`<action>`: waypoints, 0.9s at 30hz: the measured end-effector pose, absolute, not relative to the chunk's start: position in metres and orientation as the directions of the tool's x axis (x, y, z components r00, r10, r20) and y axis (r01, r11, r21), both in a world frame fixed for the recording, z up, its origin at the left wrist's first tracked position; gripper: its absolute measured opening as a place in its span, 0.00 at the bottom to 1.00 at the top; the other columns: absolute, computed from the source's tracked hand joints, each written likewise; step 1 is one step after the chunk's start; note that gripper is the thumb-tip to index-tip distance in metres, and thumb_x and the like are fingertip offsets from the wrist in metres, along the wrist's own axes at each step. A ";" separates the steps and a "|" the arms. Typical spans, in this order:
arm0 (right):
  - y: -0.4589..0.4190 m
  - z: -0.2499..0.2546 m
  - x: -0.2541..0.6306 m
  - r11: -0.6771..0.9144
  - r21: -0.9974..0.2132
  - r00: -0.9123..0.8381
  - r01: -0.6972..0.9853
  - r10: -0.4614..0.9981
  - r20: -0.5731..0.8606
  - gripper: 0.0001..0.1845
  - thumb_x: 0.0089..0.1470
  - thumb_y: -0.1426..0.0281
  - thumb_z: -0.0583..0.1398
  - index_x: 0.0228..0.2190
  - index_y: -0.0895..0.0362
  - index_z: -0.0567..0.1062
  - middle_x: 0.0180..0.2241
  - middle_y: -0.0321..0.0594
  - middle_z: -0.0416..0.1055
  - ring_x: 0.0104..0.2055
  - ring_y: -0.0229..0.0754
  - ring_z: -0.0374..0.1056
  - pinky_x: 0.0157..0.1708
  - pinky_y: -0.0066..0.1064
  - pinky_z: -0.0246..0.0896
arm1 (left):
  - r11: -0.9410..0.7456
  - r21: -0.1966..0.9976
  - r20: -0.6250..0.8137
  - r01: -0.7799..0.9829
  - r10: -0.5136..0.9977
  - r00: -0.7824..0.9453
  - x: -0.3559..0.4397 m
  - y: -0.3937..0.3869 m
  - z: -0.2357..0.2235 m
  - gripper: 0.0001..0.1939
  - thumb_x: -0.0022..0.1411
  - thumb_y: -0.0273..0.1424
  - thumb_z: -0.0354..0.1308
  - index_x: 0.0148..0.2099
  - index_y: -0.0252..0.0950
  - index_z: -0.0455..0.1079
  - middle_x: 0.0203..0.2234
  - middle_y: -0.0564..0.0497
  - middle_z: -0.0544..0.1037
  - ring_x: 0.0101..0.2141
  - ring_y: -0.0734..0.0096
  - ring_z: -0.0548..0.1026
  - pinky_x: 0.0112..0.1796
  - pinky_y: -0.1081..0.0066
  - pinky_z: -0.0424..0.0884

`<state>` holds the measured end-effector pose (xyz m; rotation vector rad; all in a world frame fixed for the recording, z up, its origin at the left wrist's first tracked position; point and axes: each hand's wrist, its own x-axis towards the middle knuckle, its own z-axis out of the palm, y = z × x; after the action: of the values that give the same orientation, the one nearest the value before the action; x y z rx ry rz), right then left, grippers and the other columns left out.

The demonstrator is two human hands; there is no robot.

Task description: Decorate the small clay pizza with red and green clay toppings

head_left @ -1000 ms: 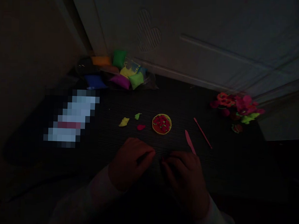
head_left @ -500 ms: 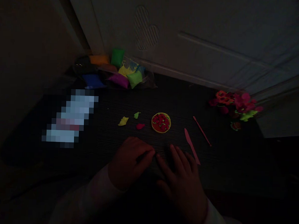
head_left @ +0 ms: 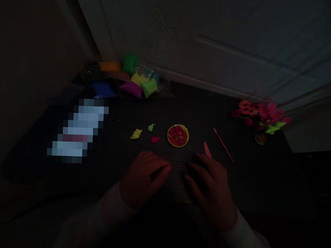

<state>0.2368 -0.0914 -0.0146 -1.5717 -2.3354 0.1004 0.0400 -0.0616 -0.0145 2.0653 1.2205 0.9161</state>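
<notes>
Dim light covers the black tabletop. My left hand (head_left: 146, 177) rests near the front edge, thumb and fingertips pressed together; whatever they hold, if anything, is hidden. To its right, my right hand (head_left: 210, 187) is loosely bent with its fingers apart, partly covering a pink plastic knife (head_left: 207, 149). A tiny reddish bit (head_left: 185, 168) shows by its fingertips, too dark to make out. Ahead of both hands sits a round yellow-rimmed clay piece (head_left: 178, 136) with red and green bits inside. Left of it lie yellow clay (head_left: 136, 134), green clay (head_left: 151, 128) and red clay (head_left: 154, 139).
A thin pink stick tool (head_left: 223, 145) lies right of the knife. Colourful clay flowers (head_left: 263, 114) stand at the back right. Several clay packets (head_left: 132, 88) are piled at the back left, with a bright pixelated rectangle (head_left: 78, 130) in front. A pale panel (head_left: 224, 64) rises behind.
My right hand has shifted right and bent its fingers, now covering the lower part of the pink knife. My left hand has stayed in place.
</notes>
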 end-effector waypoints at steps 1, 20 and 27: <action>-0.091 -0.015 0.235 0.364 -0.257 -0.304 0.895 0.921 0.245 0.12 0.49 0.67 0.56 0.37 0.58 0.70 0.45 0.47 0.64 0.48 0.47 0.58 0.44 0.43 0.55 | -0.421 0.748 0.265 0.514 0.898 0.350 0.040 -0.062 -0.015 0.05 0.56 0.26 0.52 0.32 0.35 0.69 0.26 0.54 0.76 0.29 0.74 0.71 0.34 0.70 0.65; -0.100 -0.009 0.219 0.284 -0.209 -0.242 0.936 0.948 0.206 0.15 0.51 0.64 0.54 0.40 0.57 0.71 0.46 0.48 0.65 0.49 0.49 0.58 0.46 0.44 0.51 | -0.424 0.754 0.261 0.502 0.894 0.364 0.040 -0.061 -0.016 0.05 0.55 0.26 0.52 0.32 0.34 0.69 0.26 0.53 0.75 0.29 0.73 0.71 0.34 0.70 0.64; -0.103 -0.014 0.230 0.406 -0.012 -0.405 0.914 0.914 0.012 0.26 0.50 0.58 0.53 0.52 0.48 0.61 0.58 0.47 0.49 0.58 0.54 0.46 0.51 0.50 0.42 | -0.435 0.747 0.280 0.502 0.892 0.356 0.040 -0.062 -0.015 0.05 0.56 0.26 0.52 0.32 0.34 0.69 0.25 0.53 0.75 0.29 0.74 0.71 0.34 0.70 0.64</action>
<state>0.2297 -0.1033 -0.0144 -1.7037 -2.6196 0.0060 0.0397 -0.0619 -0.0152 2.0723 1.2064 0.9248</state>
